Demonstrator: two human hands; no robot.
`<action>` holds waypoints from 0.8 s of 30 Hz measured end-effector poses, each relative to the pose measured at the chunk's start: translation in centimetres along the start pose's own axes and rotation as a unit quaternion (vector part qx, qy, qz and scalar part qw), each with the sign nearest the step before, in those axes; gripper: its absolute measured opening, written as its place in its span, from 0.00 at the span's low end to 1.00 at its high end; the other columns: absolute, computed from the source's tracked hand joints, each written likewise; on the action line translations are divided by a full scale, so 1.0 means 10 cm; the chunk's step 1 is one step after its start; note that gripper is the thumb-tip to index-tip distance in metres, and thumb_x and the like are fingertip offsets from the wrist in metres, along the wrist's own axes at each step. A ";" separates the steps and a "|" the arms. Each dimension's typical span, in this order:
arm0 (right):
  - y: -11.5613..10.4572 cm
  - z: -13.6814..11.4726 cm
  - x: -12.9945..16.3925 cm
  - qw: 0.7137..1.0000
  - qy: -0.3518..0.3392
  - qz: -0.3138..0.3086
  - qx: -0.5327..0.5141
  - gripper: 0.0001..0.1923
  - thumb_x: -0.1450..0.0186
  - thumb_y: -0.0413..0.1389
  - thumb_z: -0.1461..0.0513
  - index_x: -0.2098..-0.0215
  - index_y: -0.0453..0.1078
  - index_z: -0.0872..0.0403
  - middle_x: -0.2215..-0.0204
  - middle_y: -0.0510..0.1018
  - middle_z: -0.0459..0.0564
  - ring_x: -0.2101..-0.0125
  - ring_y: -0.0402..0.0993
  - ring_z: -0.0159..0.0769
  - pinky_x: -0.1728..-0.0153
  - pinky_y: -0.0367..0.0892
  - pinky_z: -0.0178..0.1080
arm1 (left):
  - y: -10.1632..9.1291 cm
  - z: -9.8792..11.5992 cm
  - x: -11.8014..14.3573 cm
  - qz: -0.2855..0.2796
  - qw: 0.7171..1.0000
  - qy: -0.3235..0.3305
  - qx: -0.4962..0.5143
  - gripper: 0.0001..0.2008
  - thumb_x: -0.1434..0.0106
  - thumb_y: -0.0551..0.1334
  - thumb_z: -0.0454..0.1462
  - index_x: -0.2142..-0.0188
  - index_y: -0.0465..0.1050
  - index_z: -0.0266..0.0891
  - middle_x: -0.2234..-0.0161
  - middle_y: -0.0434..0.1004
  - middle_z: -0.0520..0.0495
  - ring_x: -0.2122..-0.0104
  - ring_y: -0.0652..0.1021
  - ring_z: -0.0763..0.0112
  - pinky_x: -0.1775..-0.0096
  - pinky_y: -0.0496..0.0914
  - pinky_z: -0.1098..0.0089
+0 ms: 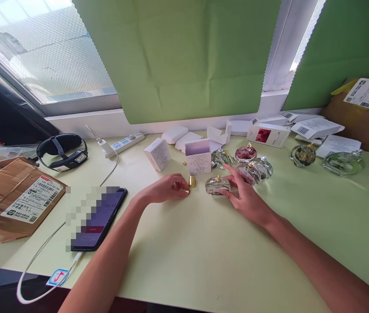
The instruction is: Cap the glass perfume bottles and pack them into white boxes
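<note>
A round clear glass perfume bottle [217,185] with a gold neck lies on the pale green table [204,256] in the middle. My right hand [247,198] rests beside it, fingers spread and touching its right side. My left hand [168,188] is curled on the table to the bottle's left, its fingertips closed on a small gold cap [187,191]. A second gold cap [191,181] stands upright just beyond it. Behind sit several more round bottles [253,169] and an open white box [198,157].
A phone [99,219] on a white cable lies at the left, by a brown parcel [14,198] and a black head strap [63,150]. A power strip [124,142], white boxes [269,132] and a cardboard box [363,111] line the back. Two green-filled bottles [343,162] sit right.
</note>
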State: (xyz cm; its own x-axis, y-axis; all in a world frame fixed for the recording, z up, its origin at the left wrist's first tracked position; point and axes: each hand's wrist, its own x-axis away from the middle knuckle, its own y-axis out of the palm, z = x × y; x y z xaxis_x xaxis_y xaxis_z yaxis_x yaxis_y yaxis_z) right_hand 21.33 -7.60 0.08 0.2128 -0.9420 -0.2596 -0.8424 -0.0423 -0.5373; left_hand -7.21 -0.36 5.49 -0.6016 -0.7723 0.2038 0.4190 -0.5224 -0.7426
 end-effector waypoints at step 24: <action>0.03 -0.09 0.02 0.998 -0.004 -0.034 -0.052 0.35 0.29 0.52 0.55 0.28 0.43 0.41 0.51 0.76 0.51 0.57 0.76 0.41 0.49 0.70 0.50 | 0.43 0.42 -0.10 0.221 0.948 0.158 0.168 0.07 0.38 0.67 0.38 0.62 0.72 0.39 0.65 0.79 0.46 0.70 0.75 0.74 0.70 0.69 0.71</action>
State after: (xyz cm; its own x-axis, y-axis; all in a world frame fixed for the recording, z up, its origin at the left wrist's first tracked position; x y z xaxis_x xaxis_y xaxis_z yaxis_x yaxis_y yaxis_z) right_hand 20.63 -8.12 0.58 0.2744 -0.9332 -0.2319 -0.8727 -0.1404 -0.4677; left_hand -1.96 -3.38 4.72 -0.4676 -0.8237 -0.3208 0.8386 -0.2985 -0.4557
